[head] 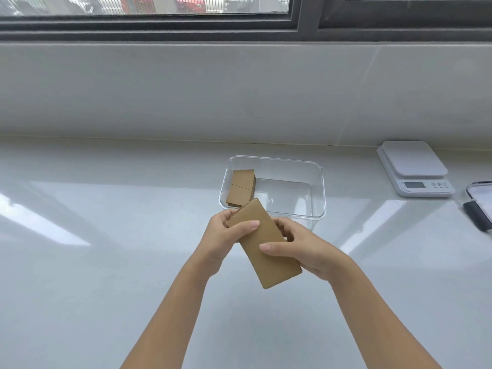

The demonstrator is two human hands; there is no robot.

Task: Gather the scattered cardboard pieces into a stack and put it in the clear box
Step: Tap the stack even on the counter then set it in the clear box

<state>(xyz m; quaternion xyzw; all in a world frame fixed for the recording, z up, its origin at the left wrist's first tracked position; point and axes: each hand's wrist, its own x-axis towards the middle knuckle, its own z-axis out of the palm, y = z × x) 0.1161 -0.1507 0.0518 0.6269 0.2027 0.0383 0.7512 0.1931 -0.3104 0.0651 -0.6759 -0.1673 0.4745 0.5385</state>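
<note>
The clear box [316,182] is open on top; a cardboard stack [241,186] fills its left end, the right part is free. The kitchen scale [415,166] stands well right; bare countertop [106,209] stretches left.

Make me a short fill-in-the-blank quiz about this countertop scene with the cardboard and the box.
1. The cardboard stack is held by ____ hands.
2. The clear box already holds cardboard pieces at its ____ end.
3. The white kitchen scale sits to the ____ of the box.
4. Above the counter is a ____.

Missing words: both; left; right; window
</note>
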